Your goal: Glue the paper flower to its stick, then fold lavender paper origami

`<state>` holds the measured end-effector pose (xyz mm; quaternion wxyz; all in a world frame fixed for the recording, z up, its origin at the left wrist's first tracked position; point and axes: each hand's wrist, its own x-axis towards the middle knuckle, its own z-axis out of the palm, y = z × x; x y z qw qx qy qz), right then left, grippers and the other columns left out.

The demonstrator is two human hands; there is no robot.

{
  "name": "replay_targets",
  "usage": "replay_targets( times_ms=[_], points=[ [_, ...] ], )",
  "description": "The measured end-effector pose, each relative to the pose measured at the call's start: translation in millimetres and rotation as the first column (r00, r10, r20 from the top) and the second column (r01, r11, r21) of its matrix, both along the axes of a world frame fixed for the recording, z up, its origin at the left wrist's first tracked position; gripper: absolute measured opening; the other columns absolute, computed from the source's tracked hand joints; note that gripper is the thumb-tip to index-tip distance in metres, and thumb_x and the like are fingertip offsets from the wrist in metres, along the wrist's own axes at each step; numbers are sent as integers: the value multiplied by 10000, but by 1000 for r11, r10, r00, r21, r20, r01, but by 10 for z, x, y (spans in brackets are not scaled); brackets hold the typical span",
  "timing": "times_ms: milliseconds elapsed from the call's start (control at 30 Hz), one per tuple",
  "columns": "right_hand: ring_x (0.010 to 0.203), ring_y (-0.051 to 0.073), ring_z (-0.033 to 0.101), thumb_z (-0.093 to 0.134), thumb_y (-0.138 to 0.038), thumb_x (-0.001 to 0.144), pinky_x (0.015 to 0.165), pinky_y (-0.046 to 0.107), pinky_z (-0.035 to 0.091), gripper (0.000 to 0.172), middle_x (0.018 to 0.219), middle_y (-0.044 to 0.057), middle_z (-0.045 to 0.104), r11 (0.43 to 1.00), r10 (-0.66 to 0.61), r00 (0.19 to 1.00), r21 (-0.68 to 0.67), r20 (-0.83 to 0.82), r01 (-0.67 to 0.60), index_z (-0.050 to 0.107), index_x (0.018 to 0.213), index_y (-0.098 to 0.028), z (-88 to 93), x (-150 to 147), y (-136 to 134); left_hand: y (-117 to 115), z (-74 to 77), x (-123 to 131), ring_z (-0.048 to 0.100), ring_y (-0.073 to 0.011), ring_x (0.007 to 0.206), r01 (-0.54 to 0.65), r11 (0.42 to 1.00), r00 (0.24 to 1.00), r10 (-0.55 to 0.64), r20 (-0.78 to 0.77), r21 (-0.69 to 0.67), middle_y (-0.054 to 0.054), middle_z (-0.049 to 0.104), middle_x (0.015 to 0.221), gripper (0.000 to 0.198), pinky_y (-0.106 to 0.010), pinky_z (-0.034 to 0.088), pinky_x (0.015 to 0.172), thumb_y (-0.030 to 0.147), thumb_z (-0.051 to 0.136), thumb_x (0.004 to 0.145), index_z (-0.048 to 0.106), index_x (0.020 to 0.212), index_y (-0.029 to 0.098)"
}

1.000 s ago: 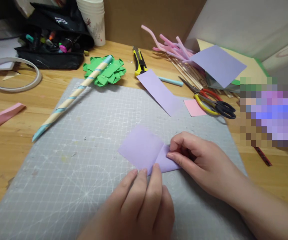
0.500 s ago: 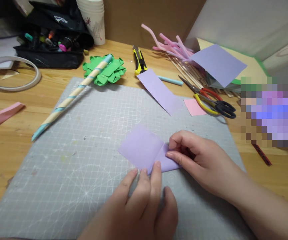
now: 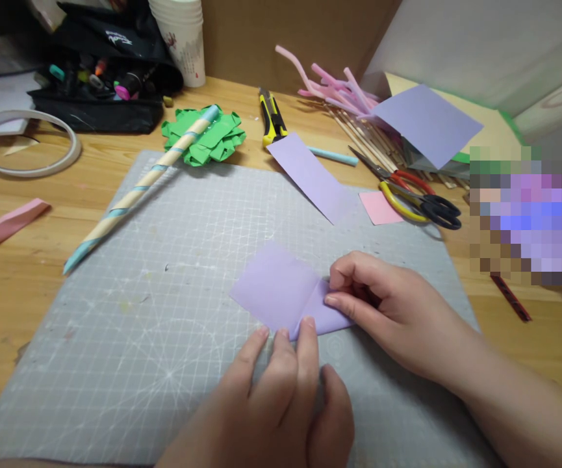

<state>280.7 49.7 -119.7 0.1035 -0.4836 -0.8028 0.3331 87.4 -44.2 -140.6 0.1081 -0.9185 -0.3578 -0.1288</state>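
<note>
Left fingers (image 3: pixel 307 354) parted; two hands (image 3: pixel 397 312) touch one paper (image 3: pixel 275 286).

A black marker pouch (image 3: pixel 100 118) sits at the upper left of the frame beside stacked paper cups (image 3: pixel 183 49); a yellow-and-black utility knife (image 3: pixel 271 117) lies at upper centre.

left hand (image 3: pixel 271 409) | fingers (image 3: pixel 308 354) spread wider than a second ago, ring and middle ones parted | middle one bent more sharply | thumb (image 3: pixel 335 406) off the index finger, narrow gap between | thumb side slightly farther right
</note>
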Motion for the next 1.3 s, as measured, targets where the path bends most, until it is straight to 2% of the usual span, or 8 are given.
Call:
replay_targets(
  times_ms=[300,533,600,733,1300],
  points=[
    [598,105,497,552,-178,856,549,235,376,79,682,-40,567,1000,-6,1000,-21,18,7,503,811,-221,17,-4,5,-2,26,6,645,-233,1016,-3,1000,1000,3,-9,-29,-93,666,1192,219,-382,489,884,193,388,924,545,1077,187],
    [584,103,507,565,-190,852,536,233,379,73,665,-43,578,1000,-16,999,4,39,15,519,802,-216,15,-6,6,-9,29,28,650,-219,1008,-35,999,999,35,10,-36,-106,673,1176,177,-371,495,894,135,364,913,536,940,167],
    [636,112,547,557,-185,859,572,241,409,49,716,-26,616,1000,7,1000,13,27,-8,566,822,-216,11,-2,10,-3,29,34,651,-217,1002,-51,998,998,52,30,-31,-104,679,1164,184,-367,493,898,121,362,907,540,931,165],
    [773,136,610,549,-175,868,682,266,462,109,848,5,674,999,48,999,22,-26,-47,645,878,-225,3,4,22,-1,40,29,639,-205,1000,-59,997,997,62,55,-47,-90,691,1126,165,-351,493,895,151,399,898,557,941,174],
    [711,114,598,566,-172,867,630,233,442,129,749,-7,646,997,79,994,-6,-73,-80,648,775,-208,-10,51,35,-3,61,7,649,-213,973,-54,998,998,55,35,-39,-79,706,1085,168,-350,431,903,124,338,916,486,953,194]
  ],
)
